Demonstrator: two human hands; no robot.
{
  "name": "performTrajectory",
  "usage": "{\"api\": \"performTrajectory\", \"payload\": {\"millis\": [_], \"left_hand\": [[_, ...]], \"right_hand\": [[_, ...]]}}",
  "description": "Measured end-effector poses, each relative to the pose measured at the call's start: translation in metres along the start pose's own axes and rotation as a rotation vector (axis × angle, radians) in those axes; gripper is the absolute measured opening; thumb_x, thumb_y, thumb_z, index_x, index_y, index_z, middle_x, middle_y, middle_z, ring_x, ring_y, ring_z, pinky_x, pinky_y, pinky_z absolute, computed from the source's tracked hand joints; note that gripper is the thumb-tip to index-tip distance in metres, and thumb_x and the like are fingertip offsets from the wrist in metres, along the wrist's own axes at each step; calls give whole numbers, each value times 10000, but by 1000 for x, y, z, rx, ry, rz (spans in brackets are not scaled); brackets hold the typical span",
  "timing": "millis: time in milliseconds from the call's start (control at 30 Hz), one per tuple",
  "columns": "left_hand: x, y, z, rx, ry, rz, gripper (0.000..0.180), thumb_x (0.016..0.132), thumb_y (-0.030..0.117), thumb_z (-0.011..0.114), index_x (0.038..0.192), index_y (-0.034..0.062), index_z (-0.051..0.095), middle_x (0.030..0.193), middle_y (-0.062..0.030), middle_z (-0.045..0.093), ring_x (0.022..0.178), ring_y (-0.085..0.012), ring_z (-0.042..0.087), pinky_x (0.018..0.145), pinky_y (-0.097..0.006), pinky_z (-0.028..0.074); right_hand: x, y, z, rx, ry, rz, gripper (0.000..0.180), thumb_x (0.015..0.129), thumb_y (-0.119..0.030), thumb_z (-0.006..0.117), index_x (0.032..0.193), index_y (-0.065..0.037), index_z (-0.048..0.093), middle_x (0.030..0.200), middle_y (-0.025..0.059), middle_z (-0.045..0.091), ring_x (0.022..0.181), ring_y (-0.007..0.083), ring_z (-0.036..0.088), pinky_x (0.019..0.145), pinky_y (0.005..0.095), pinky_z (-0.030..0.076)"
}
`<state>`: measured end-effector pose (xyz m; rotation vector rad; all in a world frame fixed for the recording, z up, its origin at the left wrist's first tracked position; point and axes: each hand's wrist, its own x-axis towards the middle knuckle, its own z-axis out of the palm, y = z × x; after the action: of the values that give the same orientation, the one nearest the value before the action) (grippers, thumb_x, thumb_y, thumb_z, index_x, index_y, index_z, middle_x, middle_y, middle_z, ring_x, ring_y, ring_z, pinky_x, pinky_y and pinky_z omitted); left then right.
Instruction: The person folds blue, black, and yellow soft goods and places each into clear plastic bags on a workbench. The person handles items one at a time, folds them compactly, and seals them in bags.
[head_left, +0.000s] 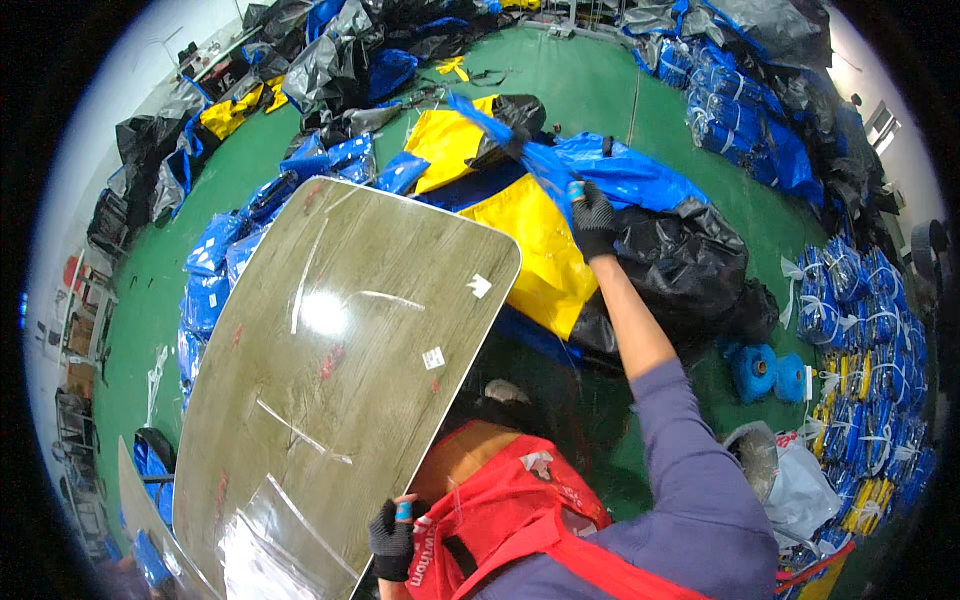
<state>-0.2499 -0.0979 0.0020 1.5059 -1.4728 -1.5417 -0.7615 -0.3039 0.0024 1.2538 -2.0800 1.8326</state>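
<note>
My right hand, in a black fingerless glove with blue tape on a finger, reaches out over a heap and is closed on a blue plastic sheet. The sheet stretches up and left from my grip, blurred by motion. Below it lie yellow sheeting and shiny black sheeting. My left hand, gloved the same way, rests low beside the near right edge of a wood-patterned table, next to my red apron. Its fingers are partly hidden, and nothing shows in them.
Clear plastic bags and tape strips lie on the table. Blue packets line its far left side. Tied blue bundles are stacked at right, near blue twine spools. More sheeting is piled at the back on the green floor.
</note>
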Motion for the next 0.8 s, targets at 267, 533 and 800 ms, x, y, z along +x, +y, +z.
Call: {"api": "performTrajectory", "payload": {"millis": [267, 533, 800], "left_hand": [[66, 84, -104, -718, -27, 323, 573, 949, 491, 466, 1273, 22, 524, 1167, -159, 621, 1035, -295, 621, 885, -439, 500], [-27, 77, -262, -599, 401, 417, 526, 956, 449, 464, 1259, 24, 532, 1154, -152, 625, 1024, -288, 620, 876, -434, 498], [-99, -126, -269, -616, 681, -95, 480, 963, 407, 463, 1244, 26, 539, 1141, -145, 629, 1013, -280, 618, 866, -428, 497]], "right_hand": [[-174, -163, -67, 565, -1196, -707, 282, 791, -162, 614, 1063, -92, 644, 874, 143, 675, 720, 332, 649, 606, 412, 518], [-192, -248, -76, 457, -1934, -516, 282, 839, -315, 575, 1040, -124, 625, 857, 179, 657, 729, 353, 639, 647, 476, 492], [-124, -98, 46, -804, -772, -251, 357, 881, -333, 553, 1079, -46, 630, 1134, 196, 609, 1017, 365, 612, 855, 456, 499]]}}
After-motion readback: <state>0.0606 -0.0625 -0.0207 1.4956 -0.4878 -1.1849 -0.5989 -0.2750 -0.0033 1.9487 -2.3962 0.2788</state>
